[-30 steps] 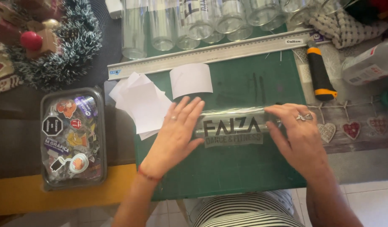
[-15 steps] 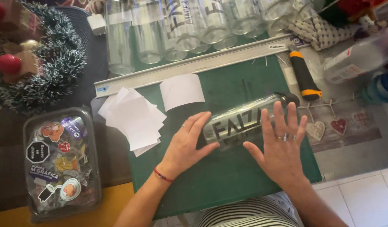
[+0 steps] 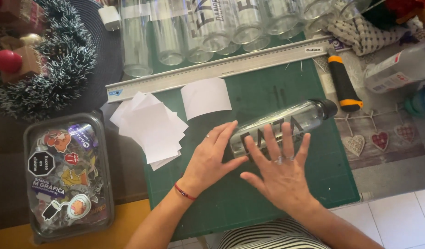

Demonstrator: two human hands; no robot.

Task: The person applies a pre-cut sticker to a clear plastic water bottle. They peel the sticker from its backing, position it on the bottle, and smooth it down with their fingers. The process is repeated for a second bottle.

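Both hands have slid along the clear bottle (image 3: 286, 124) since the earlier views, and the bottle now lies more slanted, its dark cap swung up toward 2 o'clock. The left hand (image 3: 211, 157) rests at the bottle's base end, fingers straight and together, pressing against the side of the glass; that grip is flat and open rather than closed around anything. The right hand (image 3: 279, 168) lies over the lettered middle of the bottle with fingers spread wide, palm down, again not clamped, seemingly flattening the dark lettering against the curved wall. Lying on its side lets the bottle be pinned from above so it cannot roll.

The bottle sits on the green cutting mat (image 3: 249, 203), near the mat's centre, which in turn lies on the counter (image 3: 387, 152). At 12 o'clock from the hands, a long metal ruler (image 3: 221, 69) runs along the mat's far edge, and beyond it stands a row of clear glass bottles (image 3: 198, 32). At 10 o'clock from the left hand lies a loose stack of white paper squares (image 3: 150, 127), with one curled white sheet (image 3: 205, 97) just beside it. A black and orange knife (image 3: 342, 83) lies at 2 o'clock, off the mat's corner. At 9 o'clock is a sticker-covered plastic box (image 3: 65, 175), with a tinsel wreath (image 3: 51, 74) above it.
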